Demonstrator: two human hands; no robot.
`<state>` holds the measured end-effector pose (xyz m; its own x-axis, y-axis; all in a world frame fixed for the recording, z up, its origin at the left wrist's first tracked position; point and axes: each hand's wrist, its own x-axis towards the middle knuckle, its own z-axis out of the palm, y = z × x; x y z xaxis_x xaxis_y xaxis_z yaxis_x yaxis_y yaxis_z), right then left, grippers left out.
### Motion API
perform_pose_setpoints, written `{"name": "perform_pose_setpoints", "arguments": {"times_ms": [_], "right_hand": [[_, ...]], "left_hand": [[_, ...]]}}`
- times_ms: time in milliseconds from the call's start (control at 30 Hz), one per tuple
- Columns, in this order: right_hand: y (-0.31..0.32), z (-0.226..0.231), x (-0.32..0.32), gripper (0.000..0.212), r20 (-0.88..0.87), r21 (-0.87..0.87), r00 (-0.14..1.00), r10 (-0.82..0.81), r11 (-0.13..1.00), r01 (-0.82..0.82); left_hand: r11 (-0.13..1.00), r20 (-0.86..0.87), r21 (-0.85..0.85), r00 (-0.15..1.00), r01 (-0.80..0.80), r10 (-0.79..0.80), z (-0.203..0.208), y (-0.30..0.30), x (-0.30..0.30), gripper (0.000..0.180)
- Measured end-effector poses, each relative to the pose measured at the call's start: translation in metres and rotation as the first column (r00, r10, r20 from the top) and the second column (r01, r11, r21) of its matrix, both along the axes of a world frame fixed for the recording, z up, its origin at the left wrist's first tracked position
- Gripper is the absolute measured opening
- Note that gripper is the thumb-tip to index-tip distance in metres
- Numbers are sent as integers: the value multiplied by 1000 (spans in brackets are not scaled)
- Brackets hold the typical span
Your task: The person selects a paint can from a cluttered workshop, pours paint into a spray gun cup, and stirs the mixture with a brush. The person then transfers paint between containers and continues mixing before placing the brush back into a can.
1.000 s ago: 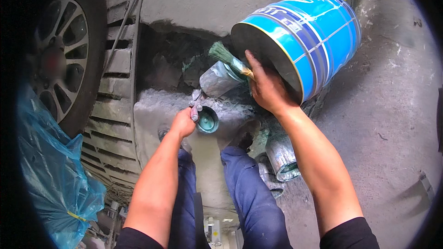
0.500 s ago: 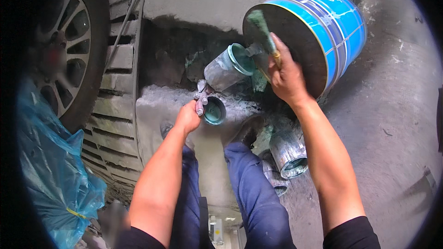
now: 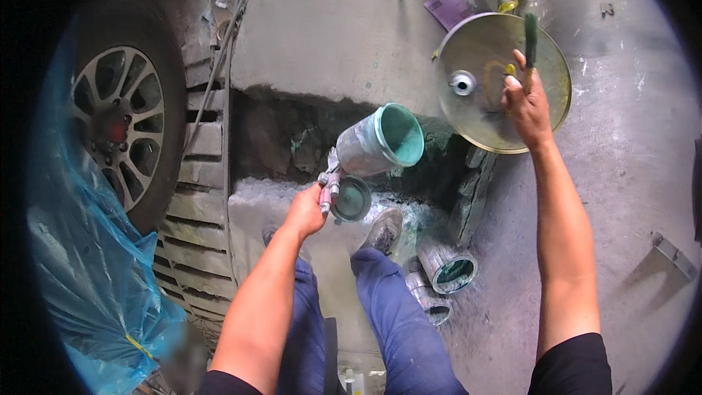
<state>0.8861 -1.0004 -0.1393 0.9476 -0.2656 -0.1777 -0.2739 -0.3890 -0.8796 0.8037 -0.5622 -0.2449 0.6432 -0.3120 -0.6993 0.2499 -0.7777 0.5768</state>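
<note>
R hand (image 3: pixel 528 106) is nearer the drum (image 3: pixel 484 106), over its top, right of centre; can't tell if touching. R grip: fingers closed round 1 brush (image 3: pixel 531 42), long axis approx. front-to-back, bristles toward drum's far rim. Drum's cap (image 3: pixel 462 83) lies left of that grip. L hand (image 3: pixel 306 212) is well apart, to drum's near-left; L grip wrapped round 1 spray gun (image 3: pixel 330 184). Btwn gun & drum: 1 tilted cup (image 3: pixel 380 139), teal inside, mouth facing drum's side; looks to touch gun, can't tell if joined. 1 round lid (image 3: pixel 352 199) just beside gun, also drumward. Count: 1 drum, 1 cap, 1 brush, 1 gun, 1 cup, 1 lid, plus 2 cans (image 3: pixel 439 254) on drum's near side & 1 purple card (image 3: pixel 447 9) by its far-left rim.
</note>
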Motion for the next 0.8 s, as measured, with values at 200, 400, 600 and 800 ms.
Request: {"name": "perform_pose_setpoints", "arguments": {"times_ms": [200, 400, 600, 800], "right_hand": [[-77, 15, 17, 47, -52, -94, 996, -67, 994, 62], [-116, 10, 40, 51, -129, -486, 992, 1, 871, -65], [-86, 44, 64, 54, -238, -445, 964, -118, 896, 0], [-34, 95, 23, 47, -37, -769, 986, 162, 626, -132]], "left_hand": [[993, 14, -105, 998, -59, 61, 53, -9, 10, 27], [988, 50, -136, 995, -76, 83, 89, -2, 19, 25], [984, 112, -152, 987, -94, 112, 118, 15, 21, 23], [985, 193, -136, 972, -111, 136, 129, 36, 22, 22]]}}
